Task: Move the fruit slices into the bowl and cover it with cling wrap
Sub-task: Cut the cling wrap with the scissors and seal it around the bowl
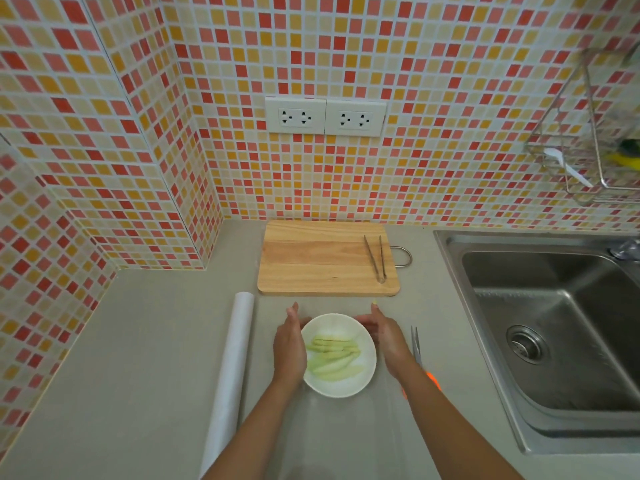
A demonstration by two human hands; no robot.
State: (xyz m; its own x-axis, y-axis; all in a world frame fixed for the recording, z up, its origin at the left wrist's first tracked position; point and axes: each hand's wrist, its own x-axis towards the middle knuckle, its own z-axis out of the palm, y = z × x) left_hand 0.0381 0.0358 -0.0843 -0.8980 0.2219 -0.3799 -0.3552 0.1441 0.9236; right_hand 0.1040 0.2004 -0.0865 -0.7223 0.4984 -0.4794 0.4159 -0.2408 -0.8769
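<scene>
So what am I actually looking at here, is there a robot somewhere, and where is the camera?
No robot: a person wears a camera on the head, looking down at their own arms. The left hand and right hand rest with straight fingers on either side of a white bowl of pale green fruit slices, on a grey counter. A clear sheet seems to lie over it. A cling wrap roll lies left, scissors right. Behind sits a wooden cutting board with metal tongs; a steel sink is at right.
</scene>
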